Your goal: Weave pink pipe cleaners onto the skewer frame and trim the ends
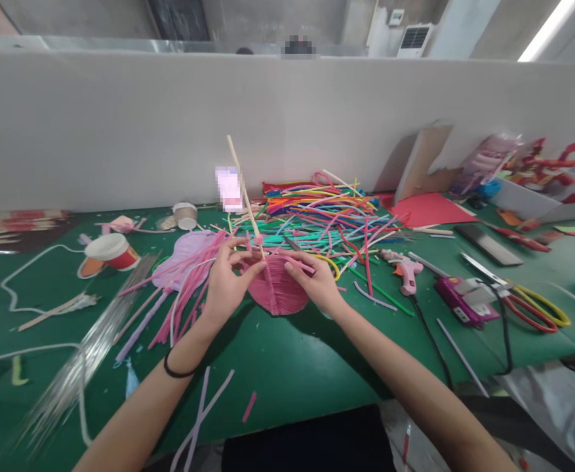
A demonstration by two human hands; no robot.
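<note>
Over the middle of the green table I hold a round pink fan-shaped piece [282,288], its face covered in rows of fuzzy pipe cleaner. A pale wooden stick [242,177] runs from it up and away from me. My left hand [231,278] is closed on the left side of the piece, by the base of the stick. At the right edge, my right hand [317,282] pinches a pink pipe cleaner [299,263] against it. Behind the right fingers show a dark pointed tip and a yellow loop [336,269], perhaps scissors; whether that hand holds them I cannot tell.
Coloured pipe cleaners [317,210] heap at the back. Left are a lilac fan-shaped piece [181,262], a paper cup [113,250] and thin wires [100,334]. Right are a pink glue gun [405,270], a purple power strip [464,305] and large scissors [528,301]. A white partition [169,131] stands behind.
</note>
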